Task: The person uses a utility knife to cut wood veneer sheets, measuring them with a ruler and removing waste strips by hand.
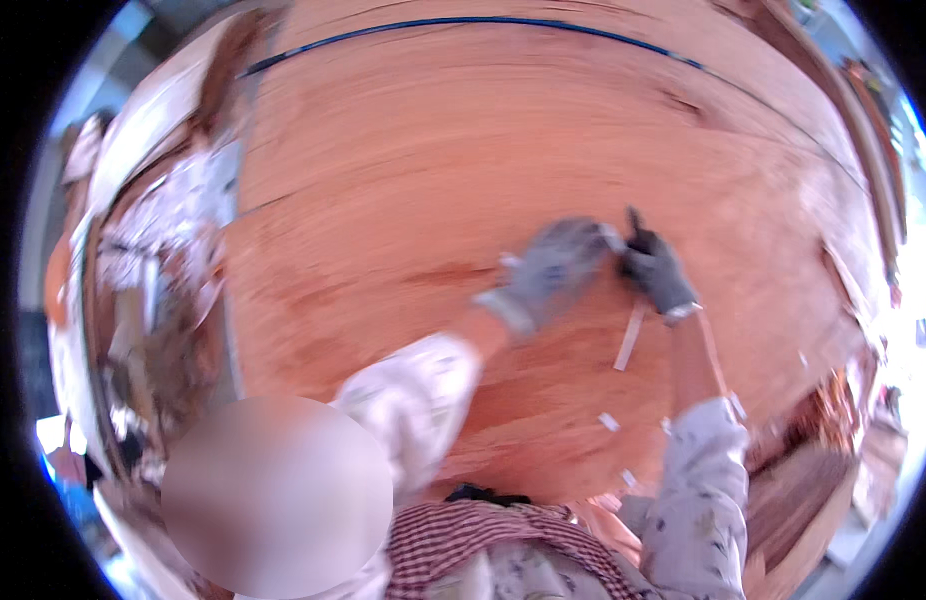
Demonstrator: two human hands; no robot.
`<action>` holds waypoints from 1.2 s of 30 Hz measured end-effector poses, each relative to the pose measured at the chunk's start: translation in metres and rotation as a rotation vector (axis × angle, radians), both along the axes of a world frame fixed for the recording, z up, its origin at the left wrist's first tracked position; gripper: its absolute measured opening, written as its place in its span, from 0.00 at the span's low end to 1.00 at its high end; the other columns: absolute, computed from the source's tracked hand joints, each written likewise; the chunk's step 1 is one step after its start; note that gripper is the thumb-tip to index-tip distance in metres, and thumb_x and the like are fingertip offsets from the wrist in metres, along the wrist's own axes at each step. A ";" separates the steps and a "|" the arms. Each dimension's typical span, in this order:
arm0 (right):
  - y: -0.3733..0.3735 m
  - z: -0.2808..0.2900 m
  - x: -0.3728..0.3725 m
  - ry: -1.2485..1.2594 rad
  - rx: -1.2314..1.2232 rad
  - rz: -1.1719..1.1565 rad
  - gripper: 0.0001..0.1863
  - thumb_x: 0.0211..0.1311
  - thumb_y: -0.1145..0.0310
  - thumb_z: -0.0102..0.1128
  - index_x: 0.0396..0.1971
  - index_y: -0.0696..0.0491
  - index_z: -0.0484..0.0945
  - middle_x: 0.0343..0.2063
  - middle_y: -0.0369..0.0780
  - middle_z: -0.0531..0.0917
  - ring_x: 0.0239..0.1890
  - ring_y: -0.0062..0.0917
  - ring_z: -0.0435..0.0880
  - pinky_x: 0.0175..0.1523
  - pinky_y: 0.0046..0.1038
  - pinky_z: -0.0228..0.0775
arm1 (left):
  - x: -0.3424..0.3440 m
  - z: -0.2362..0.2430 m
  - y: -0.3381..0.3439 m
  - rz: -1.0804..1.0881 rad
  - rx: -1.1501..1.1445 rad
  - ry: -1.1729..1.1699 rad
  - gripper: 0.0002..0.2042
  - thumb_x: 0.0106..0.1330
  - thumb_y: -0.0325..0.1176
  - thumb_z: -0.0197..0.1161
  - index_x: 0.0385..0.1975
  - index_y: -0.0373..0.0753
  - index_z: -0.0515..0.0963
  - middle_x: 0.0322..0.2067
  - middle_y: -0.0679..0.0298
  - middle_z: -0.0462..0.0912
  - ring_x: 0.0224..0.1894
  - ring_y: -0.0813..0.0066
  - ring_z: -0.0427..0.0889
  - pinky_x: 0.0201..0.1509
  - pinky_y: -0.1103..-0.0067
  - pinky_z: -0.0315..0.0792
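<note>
Both my hands wear grey gloves and meet over a large reddish-brown sheet with a wood-like grain. My left hand is smeared by motion, its fingers reaching toward my right hand. My right hand is closed at the dark-coated fingertips, with one dark finger or thin object pointing away from me; what it pinches is too blurred to name. A narrow white strip runs from beside the right palm toward me; I cannot tell whether it is held or lies on the sheet. A small white piece shows beside my left hand.
Small white pieces lie scattered on the near right of the sheet. A long blue bar or cord crosses the far side. Shiny crumpled plastic lies at the left, and brown wood-like pieces at the near right.
</note>
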State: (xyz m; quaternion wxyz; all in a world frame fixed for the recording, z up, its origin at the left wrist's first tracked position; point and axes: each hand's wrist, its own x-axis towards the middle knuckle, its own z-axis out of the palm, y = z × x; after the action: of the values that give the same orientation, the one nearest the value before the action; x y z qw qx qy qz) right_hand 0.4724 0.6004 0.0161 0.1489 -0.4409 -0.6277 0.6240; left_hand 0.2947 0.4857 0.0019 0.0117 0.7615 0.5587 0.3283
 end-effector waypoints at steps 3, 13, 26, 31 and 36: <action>-0.011 0.007 -0.003 0.017 -0.019 -0.109 0.09 0.59 0.69 0.58 0.31 0.59 0.72 0.19 0.34 0.74 0.19 0.16 0.72 0.23 0.20 0.63 | 0.029 -0.031 0.023 0.074 -0.053 0.045 0.17 0.56 0.36 0.57 0.46 0.39 0.75 0.51 0.59 0.74 0.57 0.62 0.69 0.62 0.65 0.60; -0.069 0.048 -0.011 -0.210 0.059 -0.014 0.06 0.60 0.68 0.55 0.30 0.55 0.73 0.16 0.34 0.76 0.12 0.15 0.69 0.16 0.18 0.57 | 0.034 -0.026 0.021 0.118 -0.096 0.058 0.14 0.56 0.40 0.58 0.40 0.46 0.79 0.50 0.65 0.74 0.56 0.66 0.68 0.58 0.69 0.61; -0.153 0.038 -0.185 0.049 -0.017 0.402 0.13 0.61 0.69 0.54 0.43 0.59 0.72 0.28 0.37 0.78 0.26 0.16 0.78 0.24 0.20 0.67 | -0.217 0.001 -0.240 0.919 -0.346 0.245 0.26 0.63 0.44 0.54 0.62 0.47 0.63 0.64 0.59 0.60 0.66 0.55 0.56 0.69 0.60 0.43; -0.171 0.018 -0.256 0.057 -0.225 0.401 0.14 0.59 0.71 0.56 0.44 0.57 0.70 0.26 0.37 0.77 0.23 0.18 0.78 0.24 0.19 0.66 | -0.223 -0.009 -0.237 0.911 -0.427 0.278 0.25 0.67 0.46 0.48 0.63 0.47 0.62 0.64 0.59 0.60 0.67 0.55 0.55 0.69 0.59 0.41; -0.171 -0.005 -0.265 -0.019 -0.099 0.413 0.14 0.57 0.68 0.59 0.39 0.59 0.68 0.22 0.40 0.77 0.19 0.22 0.78 0.21 0.24 0.67 | -0.206 -0.003 -0.222 0.702 -0.250 0.201 0.23 0.64 0.40 0.52 0.60 0.44 0.65 0.62 0.58 0.64 0.65 0.59 0.60 0.68 0.61 0.49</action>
State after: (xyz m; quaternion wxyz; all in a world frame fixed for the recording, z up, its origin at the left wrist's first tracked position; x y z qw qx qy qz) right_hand 0.2076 0.4291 0.0108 -0.0099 -0.3152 -0.6747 0.6673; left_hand 0.0885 0.2633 -0.0014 -0.0634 0.5452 0.8194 0.1652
